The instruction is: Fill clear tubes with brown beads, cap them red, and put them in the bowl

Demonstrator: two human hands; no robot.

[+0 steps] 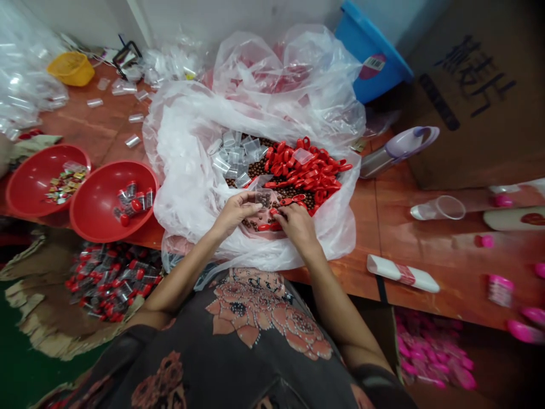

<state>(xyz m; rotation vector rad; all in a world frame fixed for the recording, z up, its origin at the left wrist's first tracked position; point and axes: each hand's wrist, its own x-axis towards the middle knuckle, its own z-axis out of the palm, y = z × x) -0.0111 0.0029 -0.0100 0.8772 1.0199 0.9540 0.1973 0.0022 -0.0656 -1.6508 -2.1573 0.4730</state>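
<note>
Here's the left hand (233, 212), thumb and fingers pinching a clear container (263, 198) above the near part of the opened plastic bag (181, 142), with brown balls showing at or through its wall. And the right hand (297, 222) is right beside it, fingers bunched at a small red piece (273, 212); whether that piece is gripped or merely touched, nobody could tell from here.

Look at what's left! On the bag's left side lies a cluster of loose clear containers (233, 154), apparently uncapped. To the right, a big heap of red ring-ended pieces (298, 165), and between and beneath them plenty of brown balls (257, 170).

Now the finished side: a handful of red-topped containers (135, 201) sits in the nearer red bowl (87, 213), left of the bag on the surface (360, 227). Below, at near left, a large pile of red-topped containers (113, 278)! So plenty looks done, yet judging by those loose parts, a good many remain, and the one in hand seems not yet capped.
</note>
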